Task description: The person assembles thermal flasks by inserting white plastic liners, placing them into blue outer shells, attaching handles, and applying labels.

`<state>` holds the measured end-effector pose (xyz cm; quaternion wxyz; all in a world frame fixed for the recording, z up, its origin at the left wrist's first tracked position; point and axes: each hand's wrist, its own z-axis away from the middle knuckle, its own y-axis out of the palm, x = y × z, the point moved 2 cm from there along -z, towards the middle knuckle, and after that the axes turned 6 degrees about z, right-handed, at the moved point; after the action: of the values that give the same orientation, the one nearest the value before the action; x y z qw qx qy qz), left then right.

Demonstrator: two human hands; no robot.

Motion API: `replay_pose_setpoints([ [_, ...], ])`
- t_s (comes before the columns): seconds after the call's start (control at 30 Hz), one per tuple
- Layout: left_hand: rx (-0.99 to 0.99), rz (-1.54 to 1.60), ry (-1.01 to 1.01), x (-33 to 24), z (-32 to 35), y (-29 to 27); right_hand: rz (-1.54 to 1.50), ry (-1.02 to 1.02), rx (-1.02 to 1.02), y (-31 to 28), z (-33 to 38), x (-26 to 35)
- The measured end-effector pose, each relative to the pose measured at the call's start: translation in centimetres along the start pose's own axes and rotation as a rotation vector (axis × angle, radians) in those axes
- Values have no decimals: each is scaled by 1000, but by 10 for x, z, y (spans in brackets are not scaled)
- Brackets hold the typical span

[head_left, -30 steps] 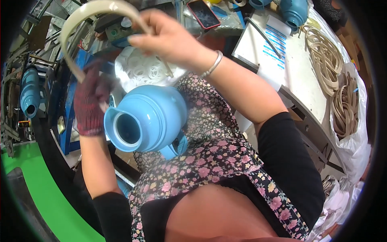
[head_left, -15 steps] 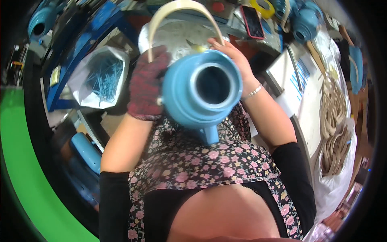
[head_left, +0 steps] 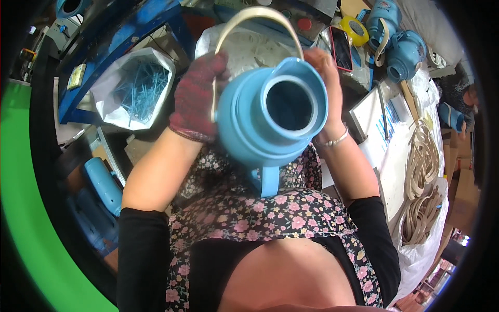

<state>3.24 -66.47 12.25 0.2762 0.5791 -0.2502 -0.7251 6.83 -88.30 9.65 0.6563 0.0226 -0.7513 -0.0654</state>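
Observation:
A light-blue plastic thermos jug shell (head_left: 241, 125) is held up before my apron, its round mouth turned toward me and its side grip (head_left: 270, 181) hanging below. Over its far side arches a cream carry handle (head_left: 254, 14). My left hand (head_left: 196, 99), in a dark red and black glove, closes round the handle's left end against the jug's side. My bare right hand (head_left: 328, 86), with a bracelet at the wrist, has its fingers curled at the handle's right end. Those fingertips are blurred, and the jug partly hides the palm.
At left stands a white bag (head_left: 106, 104) of thin blue plastic pieces. A blue part (head_left: 102, 185) lies below it. To the right are a phone (head_left: 341, 49), yellow tape (head_left: 354, 31), blue jugs (head_left: 405, 54) and coiled beige strips (head_left: 422, 161). Another person (head_left: 457, 96) is at far right.
The jug has shifted slightly right in view and tilted. My right hand has turned, its fingers now more curled and blurred. The left hand keeps its hold, and the whole view has moved somewhat.

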Motion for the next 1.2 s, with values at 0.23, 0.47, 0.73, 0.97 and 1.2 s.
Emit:
replay_pose_setpoints([
  [0.23, 66, -339, 198, 23, -35, -4, 446, -487, 276, -28, 50, 87],
  [0.47, -413, -738, 353, -22, -6, -199, -414, -131, -656, -347, 98, 37],
  [0.73, -661, -1194, 137, 12, 87, -270, 74, 118, -876, -558, 107, 40],
  [0.97, -1423, -1526, 295, 24, 235, -373, 351, 285, -565, -369, -16, 18],
  [1.2, -1022, -1815, 9, -10, 287, -492, 546, 365, -455, -349, -16, 14],
])
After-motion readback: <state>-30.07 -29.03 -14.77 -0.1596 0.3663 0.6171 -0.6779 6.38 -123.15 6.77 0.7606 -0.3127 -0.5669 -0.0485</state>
